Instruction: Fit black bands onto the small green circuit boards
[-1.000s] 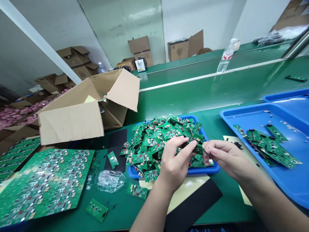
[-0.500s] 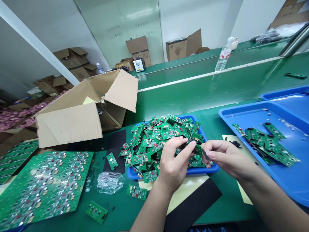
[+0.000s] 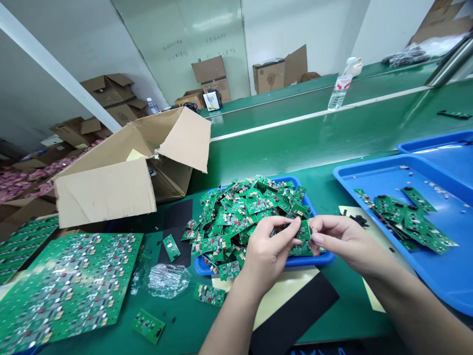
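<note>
My left hand (image 3: pixel 268 254) pinches a small green circuit board (image 3: pixel 304 230) by its left edge, just above the front of a blue tray (image 3: pixel 314 259) heaped with several small green boards (image 3: pixel 244 212). My right hand (image 3: pixel 342 241) meets the same board from the right, its thumb and forefinger closed on the board's right edge. Whether a small dark part sits between those fingertips cannot be made out.
An open cardboard box (image 3: pixel 129 165) lies on its side at the left. A large panel of boards (image 3: pixel 66 283) covers the near left. A bigger blue tray (image 3: pixel 439 246) with board strips (image 3: pixel 406 217) is at the right. Loose boards, a plastic wrap (image 3: pixel 168 278) and a black mat (image 3: pixel 295 310) lie nearby. A water bottle (image 3: pixel 342 84) stands behind.
My right hand has moved left and closed onto the small board's right edge; the dark piece seen at its fingertips earlier is no longer visible. The left hand stayed put.
</note>
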`<action>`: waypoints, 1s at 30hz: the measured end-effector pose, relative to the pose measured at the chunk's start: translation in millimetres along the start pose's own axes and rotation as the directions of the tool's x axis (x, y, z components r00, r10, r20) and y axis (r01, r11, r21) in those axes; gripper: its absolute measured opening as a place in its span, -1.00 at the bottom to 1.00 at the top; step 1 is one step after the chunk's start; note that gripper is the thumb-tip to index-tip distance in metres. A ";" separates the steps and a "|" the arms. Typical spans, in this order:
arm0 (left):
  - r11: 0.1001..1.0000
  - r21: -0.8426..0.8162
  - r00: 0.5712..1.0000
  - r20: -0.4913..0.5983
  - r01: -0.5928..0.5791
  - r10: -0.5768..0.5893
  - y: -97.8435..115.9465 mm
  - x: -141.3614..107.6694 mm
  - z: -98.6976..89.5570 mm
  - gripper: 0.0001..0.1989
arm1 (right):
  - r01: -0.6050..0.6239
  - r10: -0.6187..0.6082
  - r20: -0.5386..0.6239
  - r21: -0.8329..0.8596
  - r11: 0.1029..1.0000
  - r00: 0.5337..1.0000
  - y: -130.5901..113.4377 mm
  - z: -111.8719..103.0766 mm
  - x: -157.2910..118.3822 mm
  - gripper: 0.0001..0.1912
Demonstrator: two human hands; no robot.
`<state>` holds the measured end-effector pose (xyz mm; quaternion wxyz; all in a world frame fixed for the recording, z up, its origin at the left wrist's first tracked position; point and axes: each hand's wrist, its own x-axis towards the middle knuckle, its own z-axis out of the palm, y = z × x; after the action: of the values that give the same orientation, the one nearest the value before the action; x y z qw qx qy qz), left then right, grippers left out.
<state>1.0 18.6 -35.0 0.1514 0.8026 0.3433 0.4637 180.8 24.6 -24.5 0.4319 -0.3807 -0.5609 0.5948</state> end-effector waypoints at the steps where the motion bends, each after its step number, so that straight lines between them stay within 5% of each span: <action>1: 1.000 -0.024 1.000 0.017 0.019 -0.019 0.1 -0.6 0.6 -0.63 | 0.014 -0.014 -0.015 -0.019 1.000 1.000 0.1 0.4 -0.4 -0.60; 7: 0.979 -0.140 0.989 0.039 0.148 -0.144 5.9 -0.9 5.5 -0.66 | 0.067 -0.070 -0.113 -0.029 0.997 0.991 3.2 1.1 -1.7 -0.70; 15: 0.856 -0.351 0.923 0.087 0.381 -0.375 15.1 6.7 -1.7 -0.73 | -0.057 0.036 0.061 0.381 0.923 0.997 -0.6 1.3 0.3 -0.72; 25: 0.336 -0.761 0.712 0.225 0.555 -0.665 10.8 4.9 7.1 -0.59 | -0.018 0.011 0.023 0.330 0.944 1.000 1.8 4.8 0.6 -0.75; 27: 0.361 -0.766 0.708 0.168 0.531 -0.685 10.0 4.2 7.0 -0.60 | 0.021 -0.013 -0.027 0.310 0.950 1.000 2.8 5.8 0.7 -0.76; 30: 0.489 -0.713 0.769 0.111 0.503 -0.630 10.9 3.9 7.8 -0.65 | 0.092 -0.070 -0.115 0.198 0.976 0.991 3.8 7.9 -0.4 -0.80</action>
<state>13.4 14.0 -30.5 0.5623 0.4798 0.3942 0.5460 173.3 21.5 -27.6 0.5218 -0.3430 -0.4886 0.6094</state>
